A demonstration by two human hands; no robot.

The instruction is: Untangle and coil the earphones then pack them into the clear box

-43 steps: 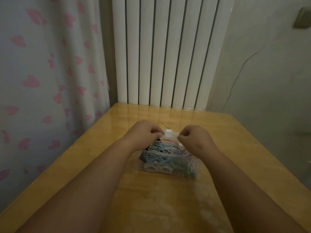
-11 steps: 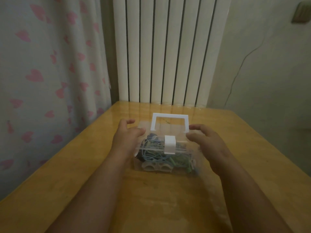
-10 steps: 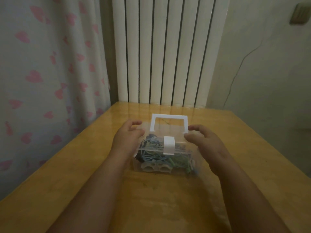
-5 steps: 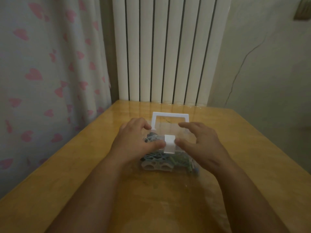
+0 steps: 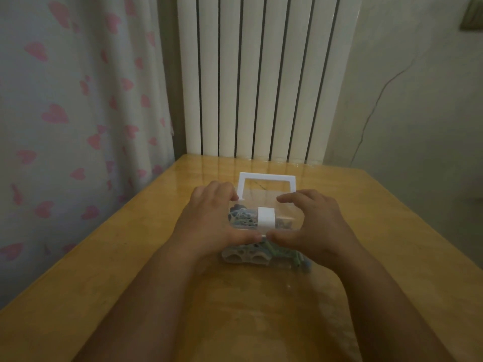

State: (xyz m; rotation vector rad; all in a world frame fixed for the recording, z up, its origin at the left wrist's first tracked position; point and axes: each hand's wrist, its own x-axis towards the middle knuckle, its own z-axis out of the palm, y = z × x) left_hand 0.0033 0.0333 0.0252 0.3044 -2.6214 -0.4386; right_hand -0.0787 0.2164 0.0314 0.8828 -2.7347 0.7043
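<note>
The clear plastic box (image 5: 284, 218) sits mid-way along the glossy wooden table (image 5: 261, 314), with blue-green earphones (image 5: 241, 216) bundled inside. The left hand (image 5: 209, 223) and right hand (image 5: 321, 226) each clasp its lid, thumbs meeting below the white latch (image 5: 266, 220). Risk: uneven thumb pressure skids the box, or a stray cable jams the latch.

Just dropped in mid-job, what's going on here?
A person grips the clear box on the wooden table with both hands. The left hand and right hand arch over the lid, thumbs meeting at the front edge below the white latch. Earphone cables show inside through the plastic. The white handle stands up at the far side. Whether the latch is fastened, I cannot tell.
</note>
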